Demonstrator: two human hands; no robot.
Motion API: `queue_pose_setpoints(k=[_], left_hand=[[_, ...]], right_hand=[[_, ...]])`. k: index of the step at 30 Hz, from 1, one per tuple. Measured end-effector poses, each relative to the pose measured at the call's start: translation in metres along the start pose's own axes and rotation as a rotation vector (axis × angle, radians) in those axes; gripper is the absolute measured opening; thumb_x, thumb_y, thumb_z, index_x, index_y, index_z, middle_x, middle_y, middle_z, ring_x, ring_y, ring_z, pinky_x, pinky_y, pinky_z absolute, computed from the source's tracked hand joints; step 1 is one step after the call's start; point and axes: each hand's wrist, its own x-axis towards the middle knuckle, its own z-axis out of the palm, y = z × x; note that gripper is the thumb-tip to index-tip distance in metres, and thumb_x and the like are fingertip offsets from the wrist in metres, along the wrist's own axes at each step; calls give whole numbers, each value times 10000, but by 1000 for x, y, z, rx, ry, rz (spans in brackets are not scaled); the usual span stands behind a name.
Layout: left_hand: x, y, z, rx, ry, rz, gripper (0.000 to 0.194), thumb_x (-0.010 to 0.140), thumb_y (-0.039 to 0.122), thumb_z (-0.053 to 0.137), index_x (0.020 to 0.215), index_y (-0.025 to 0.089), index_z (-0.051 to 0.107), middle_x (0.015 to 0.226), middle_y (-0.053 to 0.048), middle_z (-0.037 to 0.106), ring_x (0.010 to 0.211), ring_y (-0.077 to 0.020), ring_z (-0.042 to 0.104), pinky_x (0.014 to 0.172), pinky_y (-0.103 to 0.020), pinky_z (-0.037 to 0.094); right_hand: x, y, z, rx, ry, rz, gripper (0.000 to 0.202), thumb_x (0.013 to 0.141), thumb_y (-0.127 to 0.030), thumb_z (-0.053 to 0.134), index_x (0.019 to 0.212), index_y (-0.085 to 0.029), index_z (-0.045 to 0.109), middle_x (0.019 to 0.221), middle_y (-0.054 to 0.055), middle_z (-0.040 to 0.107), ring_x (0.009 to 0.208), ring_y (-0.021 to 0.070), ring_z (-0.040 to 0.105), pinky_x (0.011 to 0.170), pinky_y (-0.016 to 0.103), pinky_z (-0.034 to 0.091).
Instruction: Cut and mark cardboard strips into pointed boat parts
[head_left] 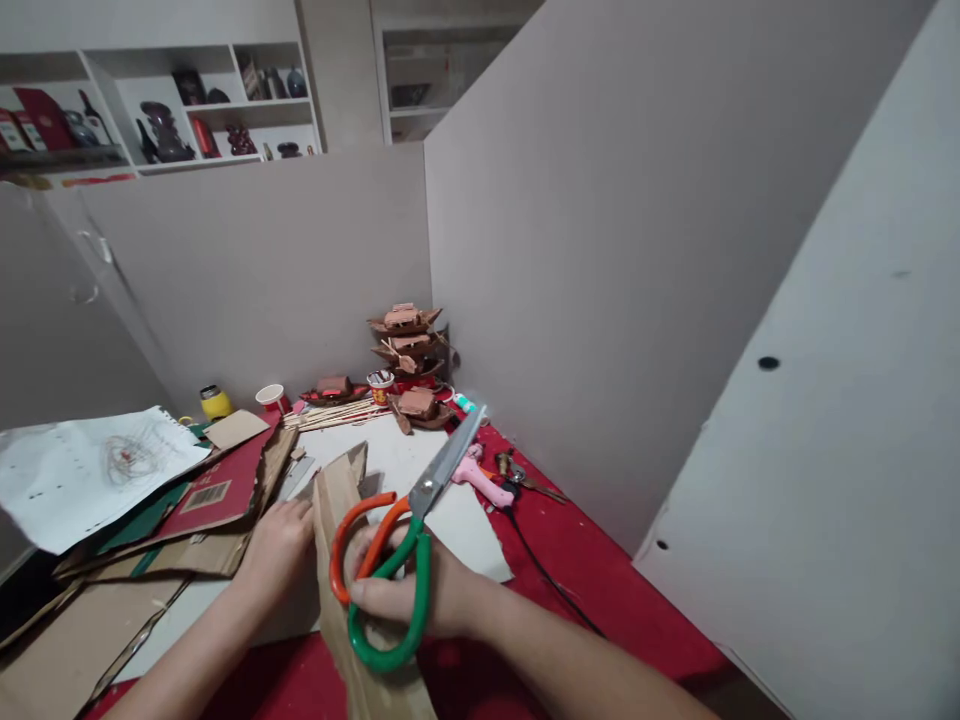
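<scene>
Large scissors [426, 492] with one orange and one green handle loop are held in my right hand [420, 585], blades closed and pointing up and away. Behind them a long folded strip of brown cardboard [341, 500] runs from the table's middle down to the near edge. My left hand [281, 540] is closed at the left side of this strip, its fingertips against the cardboard edge. The strip partly hides those fingertips. Under both hands lies a white sheet [465, 520] on the red tablecloth [592, 560].
Cardboard pieces [225, 490] and a drawing on paper [97, 465] pile up on the left. Small model boats [405, 345], cups [271, 397] and thin sticks [337, 414] stand at the back. A pink glue gun [484, 482] and pliers [525, 475] lie right, beside a grey partition [600, 250].
</scene>
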Motion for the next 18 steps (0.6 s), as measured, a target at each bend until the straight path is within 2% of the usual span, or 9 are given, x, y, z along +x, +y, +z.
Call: queue_pose_setpoints(k=[2,6,10,14,18], left_hand=[[1,-5,-5,100,-12,-20,149,788,82,518,731,177,617,741,-86,659,720,-241,612,690,-349,444],[4,-20,-12,289,-50,-114,190,874,134,454,800,172,626,789,-104,656,780,-264,599,733,-378,424],[10,-54,-19,431,-67,-270,248,891,135,397,854,154,642,837,-144,669,847,-294,609,783,-409,410],[8,-90,-24,486,-89,-404,250,833,95,415,807,131,661,809,-168,683,847,-306,639,756,-398,422],[3,-103,-28,472,-74,-489,275,832,155,412,772,119,678,786,-195,693,793,-329,659,709,-413,446]], right_hand=[[-4,-6,2,39,6,-18,55,642,-135,535,617,-182,521,651,-23,532,631,133,515,615,245,446],[-13,-10,3,73,137,2,81,656,-175,571,731,-182,599,746,18,608,680,164,565,613,268,467],[-16,0,3,87,98,-2,92,692,-196,581,782,-190,598,763,24,598,667,162,560,590,274,466],[-15,4,2,67,49,30,110,698,-192,580,806,-185,600,785,29,597,668,164,566,588,278,467],[-11,-2,2,46,52,91,105,666,-166,569,769,-181,583,762,16,589,662,160,567,585,268,467]])
